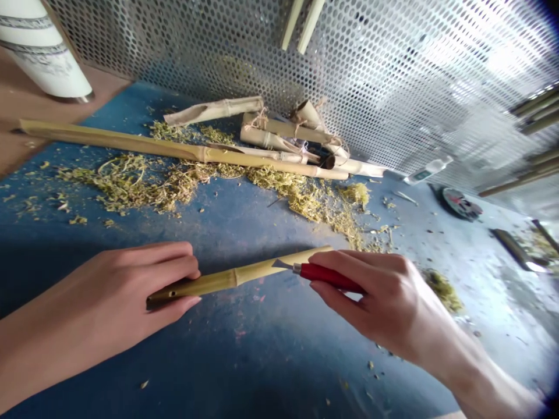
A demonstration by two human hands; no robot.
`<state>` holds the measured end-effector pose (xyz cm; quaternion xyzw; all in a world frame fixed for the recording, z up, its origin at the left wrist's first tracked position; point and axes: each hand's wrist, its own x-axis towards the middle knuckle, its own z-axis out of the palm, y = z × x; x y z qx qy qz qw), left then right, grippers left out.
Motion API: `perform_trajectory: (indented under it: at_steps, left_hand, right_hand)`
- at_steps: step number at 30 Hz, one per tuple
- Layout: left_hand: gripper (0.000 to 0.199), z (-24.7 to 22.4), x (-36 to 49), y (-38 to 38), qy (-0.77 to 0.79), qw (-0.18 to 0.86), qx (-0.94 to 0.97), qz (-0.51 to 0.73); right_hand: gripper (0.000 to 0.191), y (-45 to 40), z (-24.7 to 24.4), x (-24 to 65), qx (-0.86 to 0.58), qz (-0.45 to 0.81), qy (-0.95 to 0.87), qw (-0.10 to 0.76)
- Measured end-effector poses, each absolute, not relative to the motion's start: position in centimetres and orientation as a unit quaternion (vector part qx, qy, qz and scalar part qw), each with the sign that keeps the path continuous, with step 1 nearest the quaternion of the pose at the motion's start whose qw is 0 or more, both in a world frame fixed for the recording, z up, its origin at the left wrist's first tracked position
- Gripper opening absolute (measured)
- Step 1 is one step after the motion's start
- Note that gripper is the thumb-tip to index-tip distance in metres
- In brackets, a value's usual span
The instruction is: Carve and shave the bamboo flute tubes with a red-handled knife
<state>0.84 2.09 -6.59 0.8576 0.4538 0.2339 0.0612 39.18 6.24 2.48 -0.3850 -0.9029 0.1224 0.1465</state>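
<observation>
Perforated steel sheeting (pixel 244 52) walls the far side of a scuffed blue work surface (pixel 227 233), which is littered with curly yellow-green bamboo shavings (pixel 131 183). Toward the far edge lie a long, straw-coloured bamboo pole (pixel 131 145) and, right of centre, a heap of split bamboo pieces bound with rough twine (pixel 283 131). At the far left stands a white cylinder with grey bands (pixel 39 46).

Nearer, the left hand (pixel 131 285) lies almost flat over a short olive-yellow bamboo tube (pixel 257 270), its fingers (pixel 174 259) closed across the end with a small drilled hole, apparently pressing it down. The tube sits across the near middle of the surface, with a raised node about midway along it. The right hand (pixel 375 297) pinches a red-handled carving knife (pixel 327 276) between thumb and fingers, its short steel blade (pixel 283 265) lying against the tube's smooth, waxy skin just beyond the node. A grip this close to the blade favours small, controlled strokes, and a firm left-hand hold should keep the rounded bamboo from rolling under the edge.
</observation>
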Motion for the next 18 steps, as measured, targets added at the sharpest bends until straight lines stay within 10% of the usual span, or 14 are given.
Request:
perform_trajectory:
  at_steps: [18]
  left_hand:
    - [0.032,-6.64,0.71,2.01,0.433,0.059,0.867,0.238]
  right_hand:
    - [0.018,6.08,2.48,39.17,-0.394,0.123,-0.900,0.137]
